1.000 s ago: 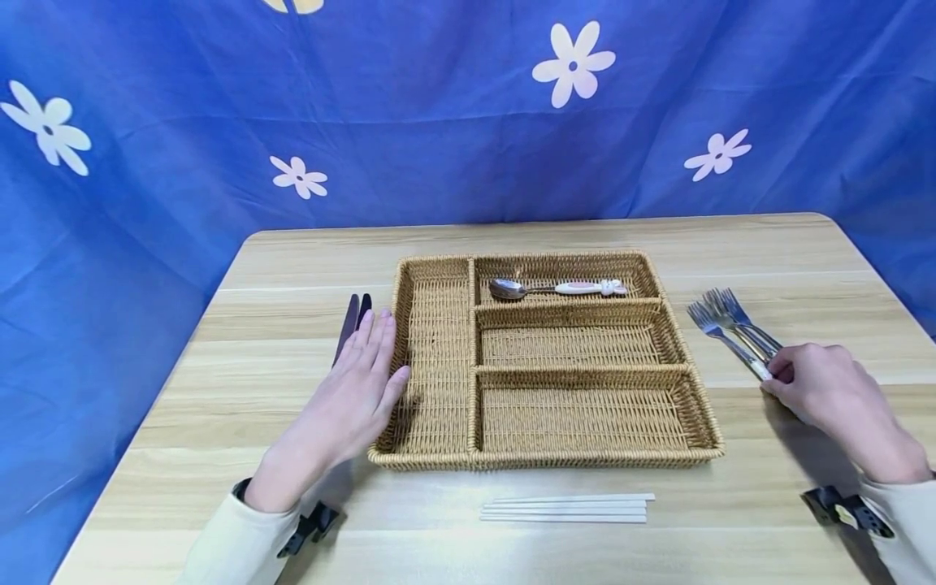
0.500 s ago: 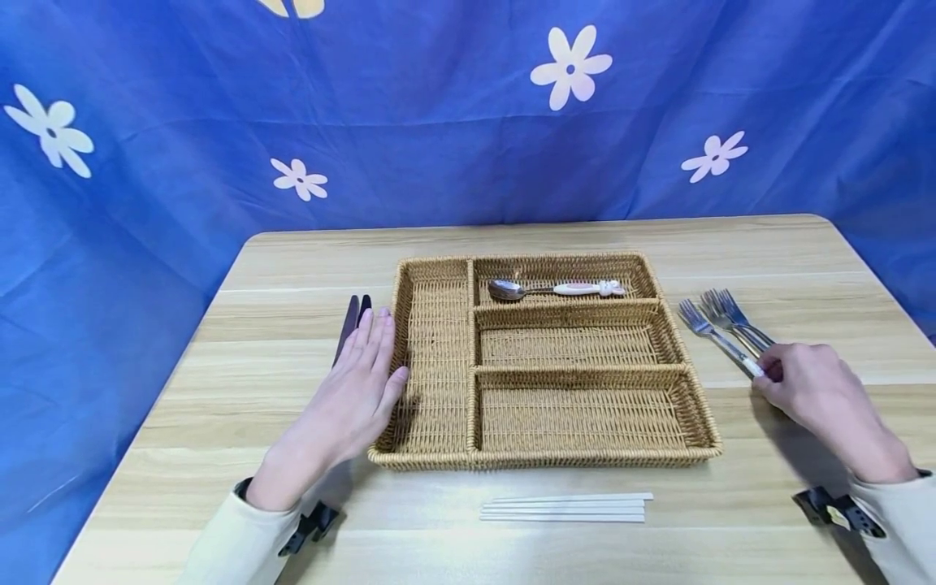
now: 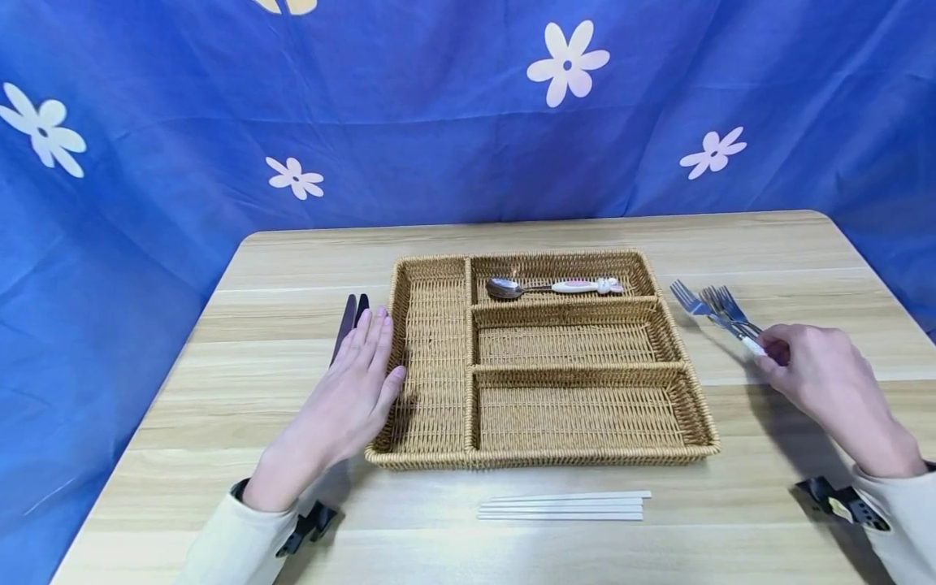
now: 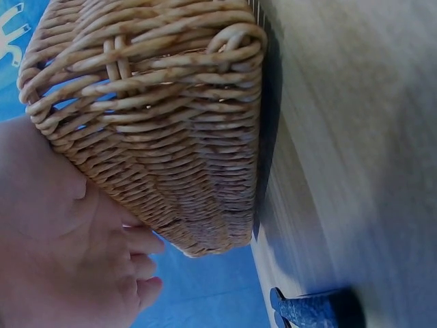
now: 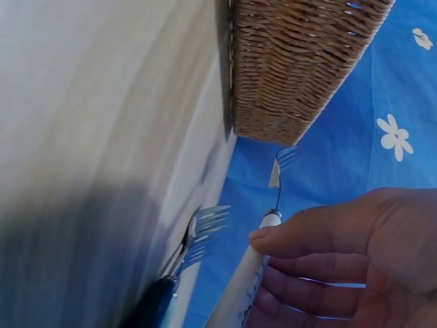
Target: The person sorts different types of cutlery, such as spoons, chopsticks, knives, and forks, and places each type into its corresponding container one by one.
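Note:
My right hand (image 3: 826, 386) pinches a fork (image 5: 240, 287) by its white handle between thumb and fingers. In the right wrist view that fork is lifted off the table, its tines pointing toward the basket. Several other forks (image 3: 724, 307) lie on the table beside and below it, their handles partly hidden by the hand. My left hand (image 3: 344, 398) rests with straight fingers against the left rim of a wicker basket (image 3: 469, 390) with several compartments. A spoon (image 3: 504, 288) with a white rabbit-topped handle lies in the back compartment.
Two dark-bladed knives (image 3: 345, 325) lie left of the basket, partly behind my left hand. Several white sticks (image 3: 563, 510) lie in a row in front of the basket. A blue cloth (image 3: 439, 122) with white flowers hangs behind the wooden table (image 3: 307, 268).
The held fork has come up from the others and shifted left toward the basket, with the right hand moving slightly. The left hand stays in place.

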{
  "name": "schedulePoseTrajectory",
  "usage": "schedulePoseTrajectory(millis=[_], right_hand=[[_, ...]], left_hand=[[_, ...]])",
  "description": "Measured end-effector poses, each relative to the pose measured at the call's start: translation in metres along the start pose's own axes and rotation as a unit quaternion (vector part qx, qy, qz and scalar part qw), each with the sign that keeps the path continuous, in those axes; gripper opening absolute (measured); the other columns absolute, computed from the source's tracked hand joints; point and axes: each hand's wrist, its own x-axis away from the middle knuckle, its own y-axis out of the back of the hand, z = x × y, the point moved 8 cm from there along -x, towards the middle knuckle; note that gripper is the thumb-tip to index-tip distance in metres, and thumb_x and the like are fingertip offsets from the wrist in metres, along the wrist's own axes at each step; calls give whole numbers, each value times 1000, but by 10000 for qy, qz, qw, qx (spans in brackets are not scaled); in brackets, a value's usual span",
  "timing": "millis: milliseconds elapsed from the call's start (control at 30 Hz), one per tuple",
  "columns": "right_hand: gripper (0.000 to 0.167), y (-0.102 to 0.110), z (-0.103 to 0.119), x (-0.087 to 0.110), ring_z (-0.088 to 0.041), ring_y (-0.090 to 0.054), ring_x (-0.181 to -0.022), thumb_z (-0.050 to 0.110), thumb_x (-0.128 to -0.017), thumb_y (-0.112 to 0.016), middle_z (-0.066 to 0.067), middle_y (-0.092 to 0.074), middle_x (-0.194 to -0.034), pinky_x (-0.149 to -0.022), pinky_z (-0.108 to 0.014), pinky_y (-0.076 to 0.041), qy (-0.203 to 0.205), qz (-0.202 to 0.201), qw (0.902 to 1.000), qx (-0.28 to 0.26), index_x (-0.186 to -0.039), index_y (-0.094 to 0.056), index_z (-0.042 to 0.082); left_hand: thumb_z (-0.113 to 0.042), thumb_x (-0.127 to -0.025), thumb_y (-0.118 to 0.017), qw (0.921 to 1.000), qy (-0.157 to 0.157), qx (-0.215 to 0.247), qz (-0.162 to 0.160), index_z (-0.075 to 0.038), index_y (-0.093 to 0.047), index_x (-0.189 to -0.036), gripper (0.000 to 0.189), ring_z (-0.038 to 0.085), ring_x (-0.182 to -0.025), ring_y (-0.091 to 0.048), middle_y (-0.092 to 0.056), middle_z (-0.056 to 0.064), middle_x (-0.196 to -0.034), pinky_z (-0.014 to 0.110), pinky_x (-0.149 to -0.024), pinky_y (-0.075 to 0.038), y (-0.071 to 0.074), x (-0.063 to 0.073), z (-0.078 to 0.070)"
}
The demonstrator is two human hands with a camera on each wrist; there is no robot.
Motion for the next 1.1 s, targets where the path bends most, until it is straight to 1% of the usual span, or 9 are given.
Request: schedulePoseTrajectory(millis=[100,333,567,667,733,867,1100], right_hand=[[17,3,4,0,-25,-51,-55,4,-76,-74,-11,-62,-66,-39,-37,-35,72,-72,9999,11,-90,-67,-1],[17,12,12,0,-28,-58,-58,6,-76,-76,-16,-68,-75,-42,-44,-41,167,-332,9993,-17,-90,-68,0],[20,20,22,-1,-25,-54,-55,5,-76,-76,-21,-66,-79,-41,-40,-39,308,-483,9984,37,-94,-69,-1],[20,20,25,-2,-26,-54,-56,5,-76,-75,-23,-66,-81,-42,-41,-39,303,-474,9984,65,-95,-69,-1],[19,21,27,-2,-25,-53,-56,5,-77,-75,-20,-65,-79,-42,-39,-38,279,-449,9986,51,-94,-69,0],[17,24,33,-1,-24,-52,-56,5,-77,-75,-17,-65,-77,-42,-37,-36,317,-532,9981,17,-93,-69,1],[18,29,46,1,-22,-50,-55,4,-77,-75,-16,-65,-78,-41,-34,-35,489,-642,9967,-2,-93,-69,0]], left_hand=[[-31,-106,-25,10000,-5,-19,1,7,3,-150,64,29,-145,15,12,19,-157,50,-119,-3,0,0,0],[-29,-106,-28,10000,-20,5,3,7,2,-150,64,30,-145,14,11,19,-158,50,-119,-4,-1,-1,0],[-28,-106,-27,10000,-3,85,22,7,1,-150,63,33,-145,10,9,20,-158,46,-119,0,-1,-1,1],[-28,-106,-26,10000,-10,67,12,7,1,-150,62,34,-146,8,8,20,-158,46,-119,-1,-1,-1,1],[-28,-106,-27,10000,2,54,11,7,1,-150,63,34,-146,9,8,20,-158,47,-119,-2,-1,-1,1],[-28,-106,-28,10000,20,65,2,8,-1,-150,63,32,-145,11,7,21,-157,49,-119,-2,-1,-1,1],[-28,-106,-28,10000,-8,52,-28,8,-1,-150,63,33,-146,10,5,22,-157,50,-119,-4,-1,0,0]])
